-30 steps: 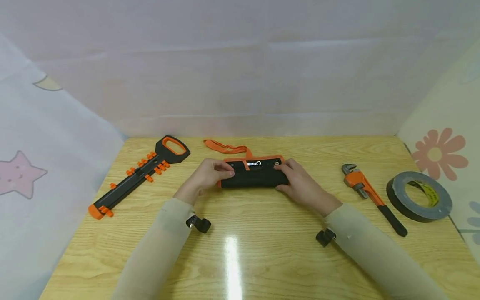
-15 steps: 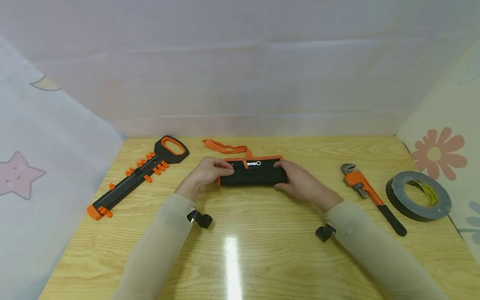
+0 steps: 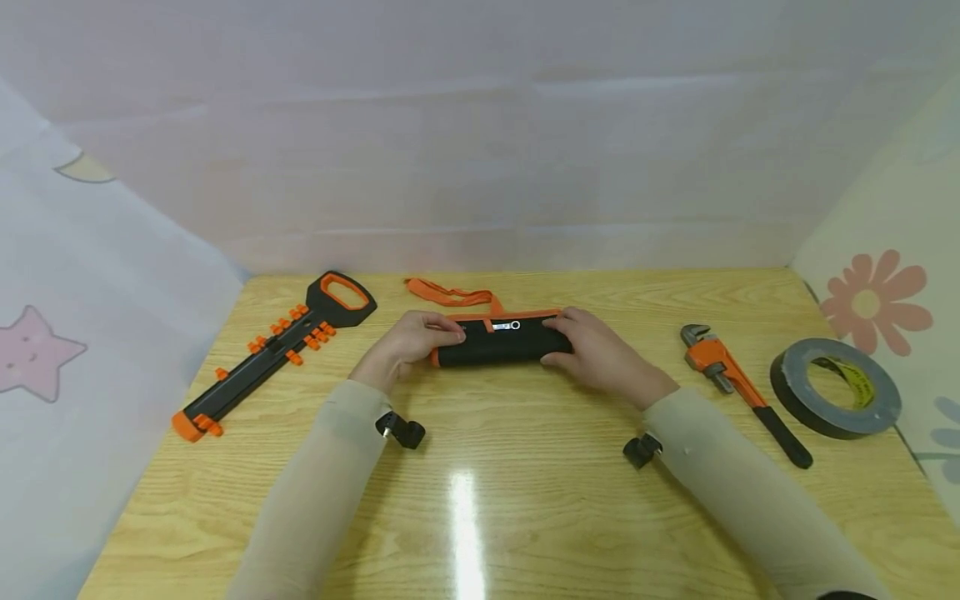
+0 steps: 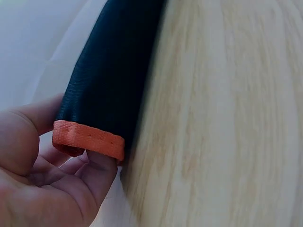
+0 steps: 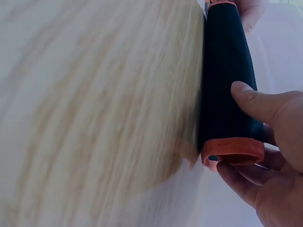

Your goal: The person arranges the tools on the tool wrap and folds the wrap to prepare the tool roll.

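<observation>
A black fabric tool roll [image 3: 501, 345] with orange edging lies on the table, partly rolled into a flat tube. My left hand [image 3: 411, 343] pinches its left end; in the left wrist view fingers sit at the opening behind the orange trim [image 4: 90, 137]. At the other end my right hand [image 3: 602, 353] grips the roll, the thumb [image 5: 251, 99] lying along its near side in the right wrist view and fingertips under the end. An orange strap [image 3: 450, 294] trails from the back edge. Near the middle of the top shows a small silver ring [image 3: 515, 325].
Left of the roll lies a black bar [image 3: 251, 371] with orange clips and a looped handle. An orange pipe wrench [image 3: 738, 379] and a roll of grey tape [image 3: 836, 387] lie on the right. White cloth walls stand behind and at both sides of the wooden table [image 3: 540, 500].
The front of the roll has moved slightly back, away from me, and both hands have shifted a little with it. The grommet near my right hand has gone out of sight.
</observation>
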Demonstrator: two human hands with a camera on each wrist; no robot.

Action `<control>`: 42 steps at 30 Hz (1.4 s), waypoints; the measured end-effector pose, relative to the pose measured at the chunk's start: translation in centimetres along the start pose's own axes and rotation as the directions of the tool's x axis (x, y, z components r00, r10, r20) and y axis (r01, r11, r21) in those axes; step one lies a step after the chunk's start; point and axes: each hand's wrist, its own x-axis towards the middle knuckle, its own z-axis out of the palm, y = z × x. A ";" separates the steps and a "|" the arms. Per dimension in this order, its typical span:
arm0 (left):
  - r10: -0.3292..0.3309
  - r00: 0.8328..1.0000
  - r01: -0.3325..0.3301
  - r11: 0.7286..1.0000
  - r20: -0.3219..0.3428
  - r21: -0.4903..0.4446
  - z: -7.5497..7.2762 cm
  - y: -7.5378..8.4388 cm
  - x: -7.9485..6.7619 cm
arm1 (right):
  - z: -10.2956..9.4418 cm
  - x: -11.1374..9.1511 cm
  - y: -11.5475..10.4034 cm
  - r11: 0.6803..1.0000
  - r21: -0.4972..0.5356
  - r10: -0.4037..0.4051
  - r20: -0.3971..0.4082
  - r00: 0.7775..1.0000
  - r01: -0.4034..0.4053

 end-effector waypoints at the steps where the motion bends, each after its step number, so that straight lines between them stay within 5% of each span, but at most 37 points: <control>1: 0.003 1.000 -0.003 1.000 -0.001 -0.002 0.0 0.0 0.1 | 0.0 0.1 0.0 1.000 0.013 0.014 0.005 1.000 -0.014; 6: 0.045 0.999 -0.044 0.999 -0.016 0.014 0.1 -0.1 0.3 | -0.2 0.3 0.2 0.998 0.051 0.036 0.007 0.999 -0.036; 10: 0.103 0.994 -0.098 0.988 -0.032 0.121 0.0 -0.3 0.2 | -0.3 0.5 0.3 0.999 0.034 0.028 0.025 0.999 -0.029; 22: 0.188 0.973 -0.224 0.908 0.135 0.353 -1.5 -0.9 -1.9 | -0.4 0.8 0.6 0.999 0.038 0.007 0.060 0.998 -0.009; 29: 0.240 0.964 -0.267 0.858 0.116 0.438 -1.3 -0.7 -2.0 | -0.6 1.0 0.8 0.997 0.072 -0.012 0.083 0.996 0.006; 37: 0.217 0.969 -0.245 0.888 0.115 0.389 -1.4 -0.7 -1.6 | -0.5 1.5 1.3 0.995 0.100 0.007 0.095 0.995 -0.016; 42: 0.270 0.960 -0.279 0.879 0.079 0.386 -1.4 -0.8 -1.2 | -0.6 1.9 1.3 0.990 0.134 0.021 0.104 0.994 -0.035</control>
